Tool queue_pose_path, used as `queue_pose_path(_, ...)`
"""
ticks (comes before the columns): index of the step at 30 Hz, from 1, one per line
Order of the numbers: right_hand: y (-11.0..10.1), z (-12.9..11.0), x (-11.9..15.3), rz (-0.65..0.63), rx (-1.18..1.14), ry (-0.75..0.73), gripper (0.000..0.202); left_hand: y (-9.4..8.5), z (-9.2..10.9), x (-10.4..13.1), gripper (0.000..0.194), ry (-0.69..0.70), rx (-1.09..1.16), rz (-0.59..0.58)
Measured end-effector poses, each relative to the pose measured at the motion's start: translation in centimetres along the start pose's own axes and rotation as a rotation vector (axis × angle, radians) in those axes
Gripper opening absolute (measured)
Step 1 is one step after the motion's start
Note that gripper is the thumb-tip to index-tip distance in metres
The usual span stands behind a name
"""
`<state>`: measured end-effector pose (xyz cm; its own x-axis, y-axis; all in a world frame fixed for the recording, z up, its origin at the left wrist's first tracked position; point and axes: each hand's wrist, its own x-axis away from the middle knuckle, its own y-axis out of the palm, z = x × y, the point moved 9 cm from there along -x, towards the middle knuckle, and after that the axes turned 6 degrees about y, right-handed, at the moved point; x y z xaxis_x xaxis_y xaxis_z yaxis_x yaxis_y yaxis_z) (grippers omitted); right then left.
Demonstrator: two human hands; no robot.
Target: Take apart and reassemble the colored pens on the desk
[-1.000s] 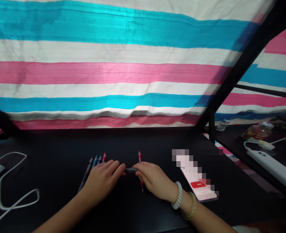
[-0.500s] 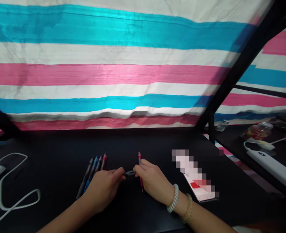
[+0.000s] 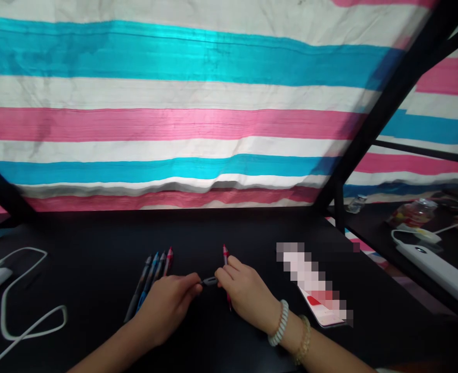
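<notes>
Grey-and-black slender pen (image 3: 210, 281), head view, six o'clock: I see my left hand (image 3: 171, 306) closed in a pinch on one end, my right hand (image 3: 245, 293) likewise on the other. A red-tipped slim pen (image 3: 225, 252) lies at its three o'clock, four slender coloured pens (image 3: 149, 274) at nine.

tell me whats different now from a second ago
The left hand has drawn back toward the person and its fingers have curled in, uncovering more of the four pens beside it. Nothing was visibly taken up or let go: the dark slim item is still between both hands' fingers. The right hand, lone red pen and phone stayed about where they were.
</notes>
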<state>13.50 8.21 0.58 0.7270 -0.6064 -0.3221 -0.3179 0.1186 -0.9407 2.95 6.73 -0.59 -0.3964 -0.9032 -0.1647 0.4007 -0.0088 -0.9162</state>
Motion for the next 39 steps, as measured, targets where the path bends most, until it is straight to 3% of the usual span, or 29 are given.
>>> queue_pose_path(4,-0.7,0.4,-0.2,-0.068,-0.177,0.058,0.018,-2.1,1.9,0.6,0.026,0.240,-0.393,0.331)
queue_pose_path(6,-1.0,0.4,-0.2,-0.113,-0.255,0.071,0.020,-2.7,3.3,1.3,0.027,0.364,-0.503,0.444)
queue_pose_path(9,-0.9,0.5,0.1,-0.187,-0.342,0.091,0.020,-2.9,4.7,2.0,0.030,0.472,-0.578,0.494)
queue_pose_path(13,0.0,0.7,0.4,-0.297,-0.389,0.114,0.019,-2.8,5.4,2.3,0.034,0.471,-0.640,0.516)
queue_pose_path(17,0.6,0.8,0.5,-0.344,-0.344,0.138,0.016,-1.9,4.9,1.7,0.033,0.370,-0.639,0.439)
queue_pose_path(22,0.5,0.6,0.4,-0.250,-0.155,0.134,0.013,-0.1,3.4,0.9,0.020,0.221,-0.546,0.208)
queue_pose_path(27,0.5,0.1,0.3,-0.146,-0.044,0.083,0.012,0.9,1.7,0.4,0.021,0.063,-0.383,0.037)
queue_pose_path(30,0.0,0.0,0.1,-0.060,0.018,0.051,0.011,0.7,0.9,0.1,0.026,-0.005,-0.245,0.013)
queue_pose_path(35,-1.5,0.0,0.1,0.102,0.046,0.008,0.010,-0.5,0.7,-0.1,0.025,-0.002,0.001,0.067)
queue_pose_path(39,-2.2,-0.5,0.6,0.187,0.025,-0.064,0.019,0.1,0.7,0.0,0.035,-0.023,0.165,-0.030)
